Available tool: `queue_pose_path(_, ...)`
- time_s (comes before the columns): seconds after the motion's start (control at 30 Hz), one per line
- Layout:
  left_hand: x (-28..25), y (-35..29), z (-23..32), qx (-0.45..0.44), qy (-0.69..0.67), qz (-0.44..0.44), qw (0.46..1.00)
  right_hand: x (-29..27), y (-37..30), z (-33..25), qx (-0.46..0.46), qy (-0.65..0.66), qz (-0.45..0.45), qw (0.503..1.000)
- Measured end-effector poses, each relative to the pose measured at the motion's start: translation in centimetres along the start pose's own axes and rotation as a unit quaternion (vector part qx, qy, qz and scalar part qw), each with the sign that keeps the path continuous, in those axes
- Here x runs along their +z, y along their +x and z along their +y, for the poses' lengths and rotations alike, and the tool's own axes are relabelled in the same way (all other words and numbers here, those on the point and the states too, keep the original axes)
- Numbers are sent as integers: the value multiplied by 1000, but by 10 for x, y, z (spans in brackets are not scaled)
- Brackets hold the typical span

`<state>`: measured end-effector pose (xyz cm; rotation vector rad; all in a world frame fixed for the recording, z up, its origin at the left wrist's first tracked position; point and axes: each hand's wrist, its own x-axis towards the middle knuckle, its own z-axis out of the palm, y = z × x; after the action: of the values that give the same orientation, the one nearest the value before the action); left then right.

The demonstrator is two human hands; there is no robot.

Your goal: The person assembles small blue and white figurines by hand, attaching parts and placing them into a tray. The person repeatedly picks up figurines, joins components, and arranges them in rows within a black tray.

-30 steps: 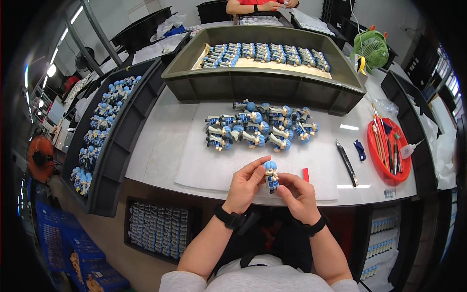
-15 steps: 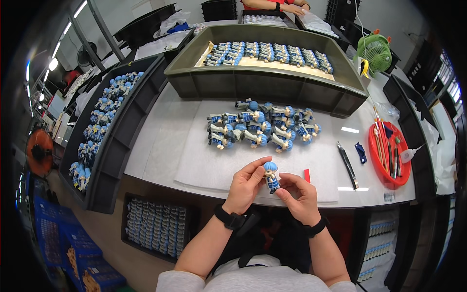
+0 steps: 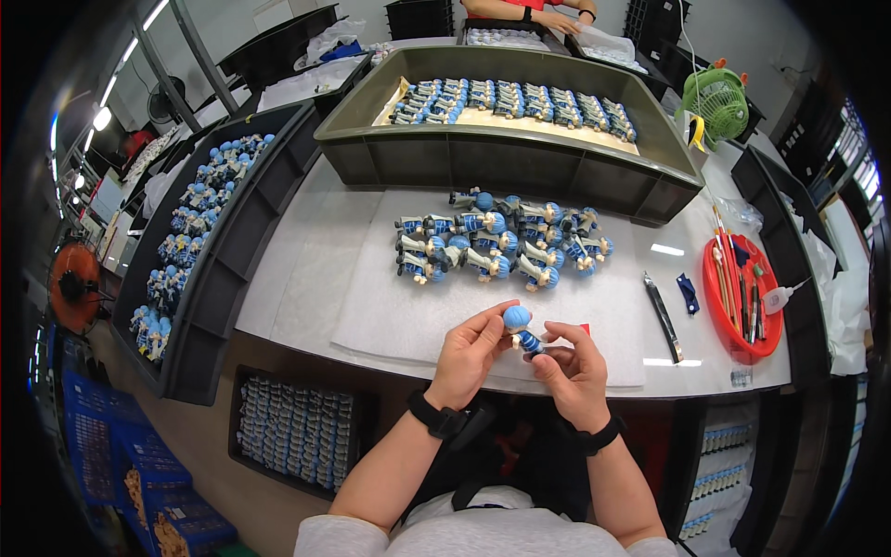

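Observation:
A small blue-haired figurine [image 3: 522,332] is held between my two hands, just above the near edge of a white foam sheet [image 3: 371,325]. My left hand [image 3: 469,357] pinches it near the head with thumb and fingers. At its feet, the thumb and fingers of my right hand [image 3: 573,371] grip the lower end. The figurine tilts, head up toward the left and feet down toward the right. Beyond my hands, several matching figurines [image 3: 487,241] lie in a loose pile on the sheet. A red piece [image 3: 585,329] shows partly behind my right fingers.
At the back stands a large grey-green bin [image 3: 501,158] with rows of figurines. A dark crate [image 3: 269,227] of figurines is at left. On the right lie a black-handled tool [image 3: 663,317] and a red basket [image 3: 767,345] of brushes. A person's hand [image 3: 557,20] shows at the far side.
The figurine has been turned and tilted, so its face no longer shows and its feet point more to the right. My right fingers have risen slightly, covering more of the red piece.

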<state>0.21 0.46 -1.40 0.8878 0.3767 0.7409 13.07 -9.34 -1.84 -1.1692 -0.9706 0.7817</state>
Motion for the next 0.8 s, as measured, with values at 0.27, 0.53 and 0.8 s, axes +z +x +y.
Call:
queue_pose_path(0.27, -2, -4, -7, 51, 115, 19, 992, 3, 3, -2, -92, -69, 44, 992)
queue_pose_path(0.53, 0, -4, -7, 70, 88, 6, 994, 1, 4, 2, -70, -73, 31, 994)
queue_pose_path(0.8, 1, -3, -6, 50, 91, 19, 994, 0, 3, 2, -65, -55, 23, 996)
